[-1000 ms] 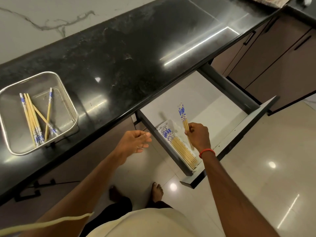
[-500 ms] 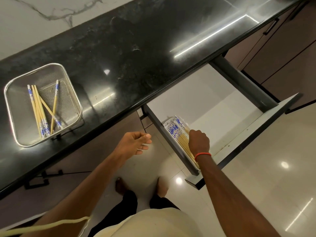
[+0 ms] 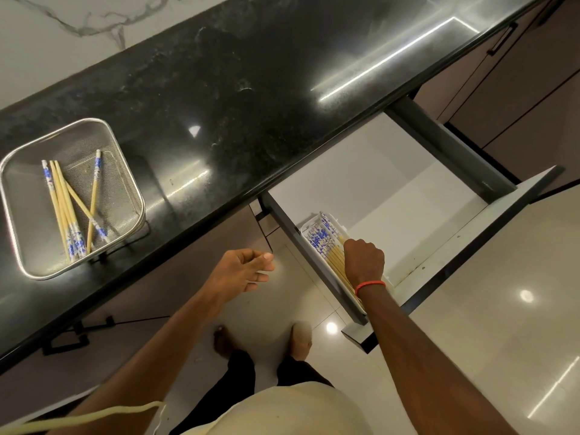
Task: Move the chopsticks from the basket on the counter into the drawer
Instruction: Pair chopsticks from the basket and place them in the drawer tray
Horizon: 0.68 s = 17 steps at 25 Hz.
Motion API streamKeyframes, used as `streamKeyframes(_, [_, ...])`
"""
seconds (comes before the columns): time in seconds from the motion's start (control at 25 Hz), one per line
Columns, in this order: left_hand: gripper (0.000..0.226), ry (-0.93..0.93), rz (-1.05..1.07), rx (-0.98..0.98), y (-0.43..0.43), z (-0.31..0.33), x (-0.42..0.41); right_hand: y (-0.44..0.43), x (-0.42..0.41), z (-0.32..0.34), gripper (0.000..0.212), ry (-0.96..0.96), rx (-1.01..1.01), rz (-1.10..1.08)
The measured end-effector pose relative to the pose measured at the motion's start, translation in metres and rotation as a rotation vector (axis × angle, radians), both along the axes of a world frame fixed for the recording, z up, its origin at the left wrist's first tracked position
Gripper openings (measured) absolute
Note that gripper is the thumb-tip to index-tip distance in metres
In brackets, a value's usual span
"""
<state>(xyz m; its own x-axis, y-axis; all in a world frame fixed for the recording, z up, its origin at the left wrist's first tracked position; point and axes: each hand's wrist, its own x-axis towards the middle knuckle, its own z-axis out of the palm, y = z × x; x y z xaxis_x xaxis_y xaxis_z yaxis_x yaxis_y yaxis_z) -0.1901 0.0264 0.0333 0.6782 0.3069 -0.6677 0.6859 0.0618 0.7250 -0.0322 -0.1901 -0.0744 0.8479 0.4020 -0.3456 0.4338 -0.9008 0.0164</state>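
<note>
A metal mesh basket [image 3: 120,183] stands on the black counter [image 3: 235,105] at the left and holds several bamboo chopsticks [image 3: 67,211] with blue-and-white ends. Below the counter's edge the drawer [image 3: 376,183] is pulled out. At its left side a white tray [image 3: 309,226] carries a row of chopsticks [image 3: 323,243]. My right hand [image 3: 364,259] rests knuckles-up on that row, fingers curled down around the chopsticks it brought. My left hand [image 3: 244,271] hovers open in front of the cabinet, between basket and drawer, holding nothing.
The drawer's grey side wall [image 3: 452,149] and front panel [image 3: 470,233] jut out into the room. Closed cabinet doors [image 3: 518,98] run to the right. My feet [image 3: 301,340] stand on a glossy tiled floor. A marble wall [image 3: 62,26] backs the counter.
My right hand has brought its upright chopsticks down flat onto the row in the tray. The left hand has barely moved. The view has tilted slightly.
</note>
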Motion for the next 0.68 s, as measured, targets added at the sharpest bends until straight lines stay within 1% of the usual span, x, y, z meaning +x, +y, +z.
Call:
streamKeyframes(0.2, [0.031,-0.005,-0.010,-0.003,-0.002,0.002,0.008,0.003,-0.001,0.000,0.014,-0.008,-0.030,-0.003])
streamKeyframes(0.44, [0.031,-0.012,-0.020,-0.009,-0.004,0.004,0.015,0.000,0.000,0.000,0.022,-0.010,0.000,-0.024])
streamKeyframes(0.68, [0.030,0.009,-0.026,-0.010,-0.002,-0.001,0.011,-0.004,-0.003,-0.002,0.022,0.019,-0.006,-0.006])
